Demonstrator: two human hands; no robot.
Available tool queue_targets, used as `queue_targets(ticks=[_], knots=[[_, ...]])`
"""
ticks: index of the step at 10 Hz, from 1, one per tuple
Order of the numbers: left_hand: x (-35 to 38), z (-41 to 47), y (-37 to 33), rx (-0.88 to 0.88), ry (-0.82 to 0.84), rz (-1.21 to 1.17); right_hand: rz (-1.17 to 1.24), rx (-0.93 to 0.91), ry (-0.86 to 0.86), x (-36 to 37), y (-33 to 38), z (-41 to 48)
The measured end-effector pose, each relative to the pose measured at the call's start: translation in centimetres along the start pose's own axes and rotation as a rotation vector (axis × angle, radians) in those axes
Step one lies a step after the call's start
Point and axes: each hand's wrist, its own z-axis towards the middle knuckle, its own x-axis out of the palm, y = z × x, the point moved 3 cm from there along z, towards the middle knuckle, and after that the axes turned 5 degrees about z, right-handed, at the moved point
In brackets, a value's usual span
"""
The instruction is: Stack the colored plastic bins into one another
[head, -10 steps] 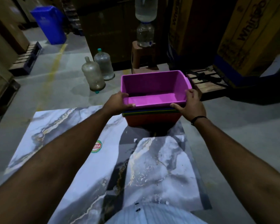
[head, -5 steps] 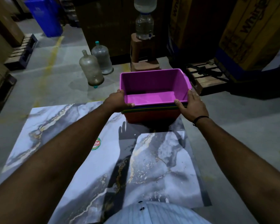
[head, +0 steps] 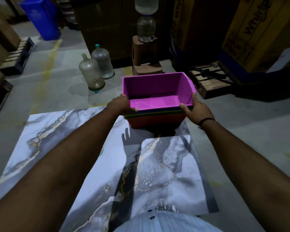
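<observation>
Marble-pattern sheet (head: 84,148) covers most of the lower floor area, grey-white with gold veins, arm shadows falling across its middle, small round sticker partly hidden under the left forearm. Grey concrete floor (head: 60,84) around it with a faded yellow line. Back right, big cardboard cartons (head: 251,30) with partial "Whirl" print, standing on a wooden pallet (head: 208,79). Back left, blue bin (head: 42,17) on the floor, another pallet (head: 15,57) near the left edge. Centre back, water dispenser (head: 145,27) with an upturned bottle, on a brown stand (head: 144,61). Two empty clear water jugs (head: 92,72) side by side on the floor, left of the stand. Task thing: nested bin stack (head: 156,118) at the far edge of the marble sheet, centre frame, red bin at the bottom, thin blue, green and yellow rims showing above it, purple bin (head: 157,91) on top, open and empty, seated in the ones below. Left hand (head: 122,104) clamped on the near-left corner of the purple bin, thumb over the rim, fingers down the outside. Right hand (head: 196,109) gripping the near-right corner, thumb on the rim, palm against the side of the stack; black band (head: 205,122) on that wrist. Both arms stretched forward, bare. Bottom edge, light striped shirt (head: 166,221) with dark buttons.
</observation>
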Motion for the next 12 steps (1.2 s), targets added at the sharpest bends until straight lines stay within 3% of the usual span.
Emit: queue_targets(ticks=[2, 3, 6, 8, 10, 11, 12], knots=[[1.0, -0.2, 0.9, 0.027, -0.009, -0.074, 0.018, 0.050, 0.069, 0.1, 0.7, -0.8], [1.4, -0.3, 1.1, 0.014, 0.004, -0.060, -0.086, 0.096, 0.094, 0.7, 1.4, -2.0], [1.2, 0.1, 1.4, 0.033, 0.002, -0.065, -0.246, -0.030, -0.019, 2.3, 3.7, -3.8], [2.1, -0.2, 1.4, 0.059, -0.086, -0.140, -0.303, -0.030, 0.016, 2.0, 3.7, -4.1], [3.3, -3.0, 3.4, 0.029, -0.283, -0.256, -0.315, 0.035, 0.217, 0.9, 4.0, -3.2], [7.6, -7.3, 5.2, -0.005, -0.365, -0.369, -0.278, 0.048, 0.204, 0.4, 4.3, -4.0], [13.2, -11.4, 6.8, 0.042, -0.412, -0.427, -0.228, -0.008, -0.067, 2.1, 4.1, -7.3]])
